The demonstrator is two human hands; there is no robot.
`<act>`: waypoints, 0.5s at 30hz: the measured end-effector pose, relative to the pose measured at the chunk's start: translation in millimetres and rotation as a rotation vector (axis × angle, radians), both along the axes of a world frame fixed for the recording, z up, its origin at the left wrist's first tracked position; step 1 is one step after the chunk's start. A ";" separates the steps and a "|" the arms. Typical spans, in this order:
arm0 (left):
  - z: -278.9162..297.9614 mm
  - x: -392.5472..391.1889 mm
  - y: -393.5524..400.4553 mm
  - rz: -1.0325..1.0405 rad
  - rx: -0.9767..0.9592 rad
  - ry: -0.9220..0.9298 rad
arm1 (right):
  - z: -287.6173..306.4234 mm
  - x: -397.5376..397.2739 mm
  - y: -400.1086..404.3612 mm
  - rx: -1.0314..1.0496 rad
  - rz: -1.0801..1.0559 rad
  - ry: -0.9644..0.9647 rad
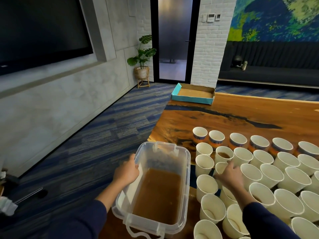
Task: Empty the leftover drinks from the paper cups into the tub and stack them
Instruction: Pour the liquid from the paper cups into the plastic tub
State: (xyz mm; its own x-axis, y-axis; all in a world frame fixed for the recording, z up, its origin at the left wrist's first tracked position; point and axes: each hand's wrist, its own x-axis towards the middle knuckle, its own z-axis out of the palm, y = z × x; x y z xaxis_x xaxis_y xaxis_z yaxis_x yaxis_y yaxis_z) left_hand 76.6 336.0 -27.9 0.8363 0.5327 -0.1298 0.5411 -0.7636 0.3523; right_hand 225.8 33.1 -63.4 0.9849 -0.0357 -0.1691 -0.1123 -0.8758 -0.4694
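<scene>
A clear plastic tub (187,169) holding brown liquid hangs off the table's left edge. My left hand (126,173) grips the tub's left rim, thumb over the edge. Several white paper cups (271,175) stand in rows on the wooden table to the right of the tub. My right hand (230,175) reaches among them and closes on one paper cup (220,167) in the second column; the fingers hide most of it. Just behind it, a cup (223,154) shows brown drink inside.
A shallow blue cardboard tray (193,99) sits at the table's (241,114) far left corner. Blue carpet lies to the left of the table. A potted plant (142,71) stands by a glass door at the back.
</scene>
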 end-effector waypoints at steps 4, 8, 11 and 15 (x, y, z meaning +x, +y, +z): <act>1.5 0.0 -1.2 -0.001 0.004 0.012 | -3.4 2.9 7.4 -0.055 0.010 0.016; 3.6 1.0 -2.8 0.003 0.042 0.048 | 3.1 6.0 18.7 -0.035 0.087 -0.113; 6.0 0.9 -4.5 0.011 0.046 0.070 | 8.2 6.8 27.9 -0.072 0.147 -0.113; 8.0 -1.3 -6.5 0.003 0.046 0.065 | 3.6 7.0 36.8 -0.166 0.206 -0.059</act>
State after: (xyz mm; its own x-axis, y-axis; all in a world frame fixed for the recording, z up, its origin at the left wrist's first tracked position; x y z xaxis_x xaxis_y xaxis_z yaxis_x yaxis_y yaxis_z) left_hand 75.3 329.5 -19.9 0.8251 0.5421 -0.1593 0.5643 -0.7765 0.2804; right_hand 232.8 69.8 -59.8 0.9824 0.1437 -0.1195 0.0993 -0.9430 -0.3176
